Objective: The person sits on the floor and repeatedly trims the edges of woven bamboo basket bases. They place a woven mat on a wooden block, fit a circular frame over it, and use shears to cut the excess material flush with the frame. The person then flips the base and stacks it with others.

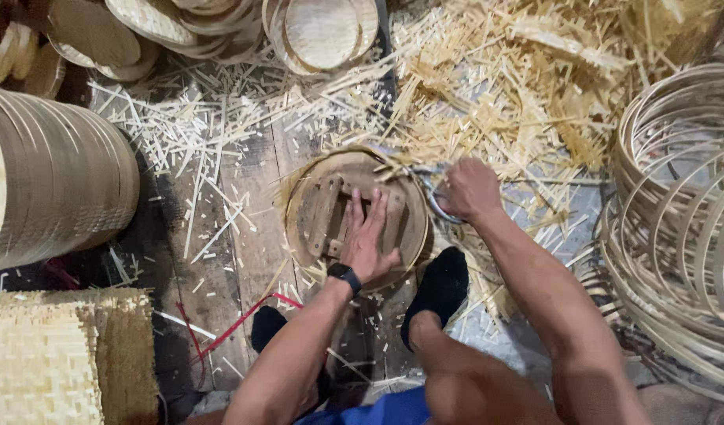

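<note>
A round wooden mould [318,206] with cross battens lies on the plank floor, a woven bamboo sheet pressed under it. My left hand [367,234] lies flat on the mould, fingers spread, a black watch on the wrist. Beside the mould's right rim, my right hand [469,189] grips the handles of metal scissors [429,186]. The blades sit at the mould's upper right edge among frayed bamboo ends. A black-socked foot [438,287] rests just below the mould.
Bamboo offcuts [527,86] lie heaped at the top right. Coiled bamboo hoops [680,220] stack at the right. Stacked woven discs [55,173] stand at the left, woven sheets [39,362] at the lower left, finished round trays [322,31] along the top.
</note>
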